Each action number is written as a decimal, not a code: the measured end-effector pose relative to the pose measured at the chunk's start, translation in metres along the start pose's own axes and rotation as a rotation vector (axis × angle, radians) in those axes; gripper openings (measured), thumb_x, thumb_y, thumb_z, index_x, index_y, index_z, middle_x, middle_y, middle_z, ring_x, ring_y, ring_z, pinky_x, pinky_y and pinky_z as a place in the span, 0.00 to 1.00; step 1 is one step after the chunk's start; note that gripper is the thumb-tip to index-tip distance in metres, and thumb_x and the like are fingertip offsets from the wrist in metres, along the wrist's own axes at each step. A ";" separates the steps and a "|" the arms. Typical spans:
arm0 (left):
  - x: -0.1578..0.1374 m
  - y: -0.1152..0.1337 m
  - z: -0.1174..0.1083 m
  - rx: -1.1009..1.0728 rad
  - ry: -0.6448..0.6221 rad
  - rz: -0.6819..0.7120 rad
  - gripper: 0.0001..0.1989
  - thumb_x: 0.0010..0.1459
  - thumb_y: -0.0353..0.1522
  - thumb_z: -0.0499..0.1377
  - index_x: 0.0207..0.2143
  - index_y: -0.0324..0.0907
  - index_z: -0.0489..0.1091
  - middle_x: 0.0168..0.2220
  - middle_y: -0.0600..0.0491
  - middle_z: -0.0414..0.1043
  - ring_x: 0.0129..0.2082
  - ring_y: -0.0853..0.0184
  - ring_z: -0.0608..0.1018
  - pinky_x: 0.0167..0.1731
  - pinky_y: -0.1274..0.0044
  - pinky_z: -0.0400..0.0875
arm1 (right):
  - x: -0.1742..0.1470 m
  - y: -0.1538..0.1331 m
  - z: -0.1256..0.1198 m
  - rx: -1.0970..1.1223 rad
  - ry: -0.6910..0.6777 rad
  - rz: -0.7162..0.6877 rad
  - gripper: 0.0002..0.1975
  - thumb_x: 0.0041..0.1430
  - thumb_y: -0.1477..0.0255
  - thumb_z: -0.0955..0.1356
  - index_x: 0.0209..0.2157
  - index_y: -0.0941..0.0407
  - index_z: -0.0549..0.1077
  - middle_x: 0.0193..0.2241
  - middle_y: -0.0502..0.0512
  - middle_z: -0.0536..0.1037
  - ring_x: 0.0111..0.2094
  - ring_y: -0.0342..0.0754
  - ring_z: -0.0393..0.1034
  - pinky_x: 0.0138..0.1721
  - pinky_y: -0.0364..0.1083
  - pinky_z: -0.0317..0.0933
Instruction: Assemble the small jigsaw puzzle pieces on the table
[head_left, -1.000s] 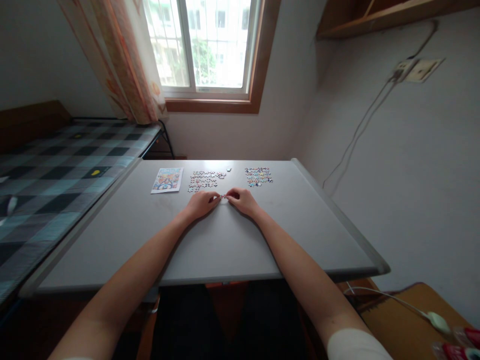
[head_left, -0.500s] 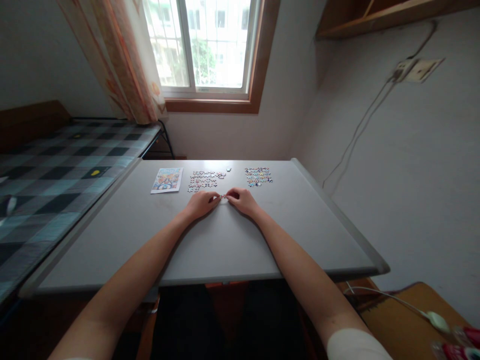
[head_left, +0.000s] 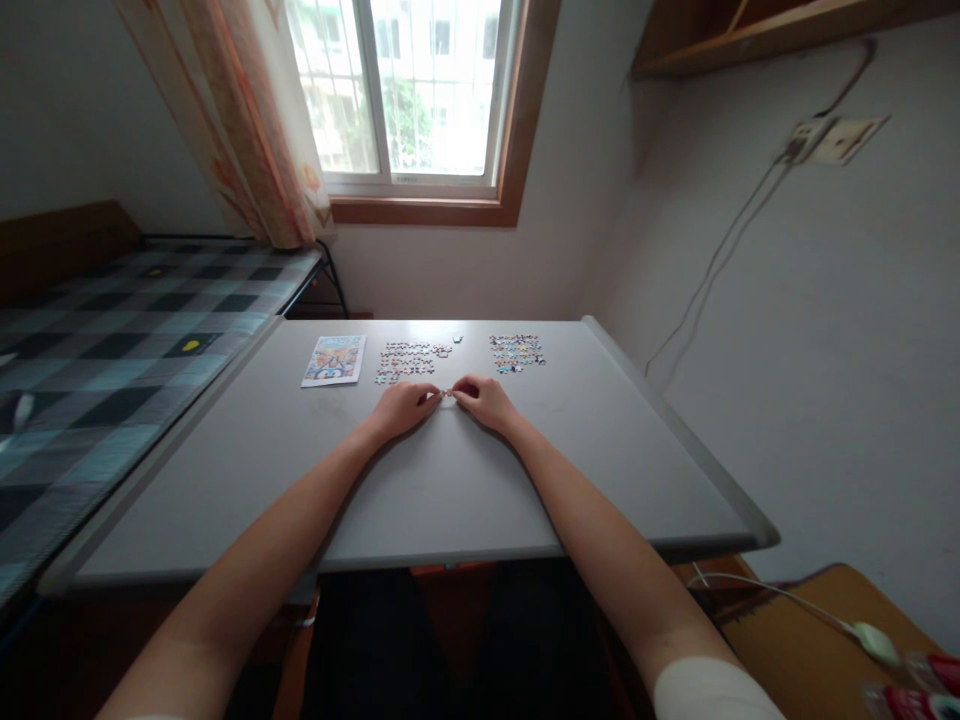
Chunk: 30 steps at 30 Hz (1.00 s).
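My left hand (head_left: pixel 407 407) and my right hand (head_left: pixel 484 400) meet fingertip to fingertip over the middle of the white table (head_left: pixel 450 490). Between them is a small jigsaw puzzle piece (head_left: pixel 446 393), pinched from both sides; whether it is one piece or two joined cannot be made out. Just beyond my left hand lie rows of loose puzzle pieces (head_left: pixel 406 362). A second group of puzzle pieces (head_left: pixel 517 352) is spread beyond my right hand. One lone piece (head_left: pixel 457 339) rests between the groups, near the far edge.
A printed picture sheet (head_left: pixel 334 360) lies at the table's far left. Left of the table stands a bed with a checked cover (head_left: pixel 150 330). A wooden stool or chair (head_left: pixel 825 640) with a white cable (head_left: pixel 780 592) is at the lower right. A window (head_left: pixel 397 90) is ahead.
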<state>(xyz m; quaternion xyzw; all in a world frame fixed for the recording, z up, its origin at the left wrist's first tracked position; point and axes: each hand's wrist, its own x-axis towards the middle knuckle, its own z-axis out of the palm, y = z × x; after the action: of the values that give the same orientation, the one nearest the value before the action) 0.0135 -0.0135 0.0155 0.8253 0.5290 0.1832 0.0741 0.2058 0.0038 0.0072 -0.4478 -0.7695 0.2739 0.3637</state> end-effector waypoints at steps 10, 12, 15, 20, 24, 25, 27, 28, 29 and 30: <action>0.000 0.001 -0.001 -0.012 -0.008 -0.008 0.20 0.60 0.43 0.49 0.39 0.44 0.76 0.25 0.52 0.75 0.23 0.68 0.71 0.25 0.79 0.57 | 0.000 -0.001 0.000 0.001 0.002 0.003 0.06 0.52 0.71 0.67 0.30 0.59 0.76 0.26 0.53 0.77 0.28 0.42 0.68 0.32 0.41 0.59; 0.000 0.001 -0.001 -0.017 -0.009 -0.009 0.20 0.60 0.43 0.49 0.39 0.44 0.76 0.25 0.52 0.74 0.23 0.68 0.71 0.25 0.79 0.56 | 0.000 0.000 0.000 0.000 0.002 0.001 0.07 0.52 0.71 0.67 0.30 0.59 0.76 0.26 0.53 0.77 0.27 0.42 0.67 0.32 0.41 0.59; 0.000 0.001 -0.001 -0.020 -0.004 -0.004 0.20 0.60 0.43 0.48 0.39 0.44 0.76 0.24 0.52 0.74 0.22 0.69 0.70 0.24 0.79 0.55 | 0.000 0.000 0.000 0.006 0.000 -0.001 0.07 0.52 0.71 0.67 0.30 0.59 0.76 0.26 0.53 0.77 0.27 0.42 0.67 0.32 0.41 0.59; -0.001 0.001 -0.001 -0.020 -0.004 -0.008 0.20 0.60 0.43 0.48 0.39 0.44 0.76 0.24 0.52 0.73 0.22 0.69 0.70 0.24 0.79 0.56 | 0.000 0.000 0.001 0.004 0.005 0.001 0.07 0.52 0.71 0.67 0.30 0.59 0.76 0.26 0.52 0.77 0.27 0.42 0.67 0.31 0.41 0.59; -0.001 0.001 -0.002 -0.021 -0.002 -0.009 0.20 0.60 0.43 0.48 0.39 0.44 0.76 0.24 0.52 0.74 0.23 0.69 0.70 0.25 0.78 0.56 | 0.001 0.000 0.000 0.007 0.005 -0.004 0.07 0.52 0.71 0.67 0.30 0.59 0.76 0.26 0.52 0.77 0.27 0.42 0.67 0.31 0.41 0.59; -0.001 0.001 -0.002 -0.021 -0.003 -0.008 0.20 0.60 0.43 0.48 0.39 0.44 0.76 0.24 0.52 0.74 0.23 0.69 0.70 0.25 0.78 0.56 | 0.001 -0.001 0.000 0.007 0.005 -0.004 0.07 0.52 0.71 0.67 0.30 0.59 0.76 0.26 0.52 0.77 0.27 0.42 0.67 0.31 0.41 0.58; -0.001 0.001 -0.002 -0.016 -0.005 -0.009 0.20 0.60 0.43 0.48 0.39 0.44 0.76 0.24 0.52 0.74 0.23 0.69 0.71 0.25 0.79 0.57 | 0.001 -0.001 0.000 0.010 0.003 -0.003 0.07 0.52 0.71 0.67 0.30 0.59 0.76 0.26 0.52 0.77 0.27 0.42 0.67 0.31 0.41 0.59; -0.001 0.001 -0.002 -0.011 -0.007 -0.009 0.20 0.60 0.43 0.48 0.39 0.44 0.76 0.24 0.52 0.74 0.23 0.69 0.71 0.25 0.79 0.57 | 0.000 -0.001 0.000 0.010 0.002 -0.001 0.07 0.52 0.71 0.67 0.30 0.59 0.76 0.26 0.52 0.77 0.27 0.42 0.67 0.31 0.41 0.59; -0.001 0.001 -0.002 -0.007 -0.008 -0.009 0.20 0.60 0.43 0.48 0.39 0.44 0.76 0.24 0.52 0.74 0.23 0.68 0.71 0.25 0.79 0.57 | 0.000 -0.001 0.000 0.011 0.001 0.002 0.06 0.52 0.71 0.67 0.30 0.58 0.76 0.26 0.52 0.77 0.27 0.42 0.67 0.31 0.41 0.59; -0.001 0.001 -0.002 -0.003 -0.007 -0.009 0.20 0.60 0.43 0.48 0.39 0.44 0.76 0.24 0.52 0.74 0.23 0.68 0.71 0.25 0.79 0.57 | 0.000 -0.001 0.000 0.011 0.000 0.004 0.06 0.52 0.71 0.67 0.30 0.58 0.76 0.26 0.52 0.77 0.27 0.42 0.67 0.31 0.41 0.59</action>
<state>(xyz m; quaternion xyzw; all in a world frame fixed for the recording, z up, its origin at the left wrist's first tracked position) 0.0136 -0.0148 0.0171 0.8235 0.5320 0.1807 0.0782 0.2055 0.0032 0.0083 -0.4474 -0.7671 0.2787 0.3657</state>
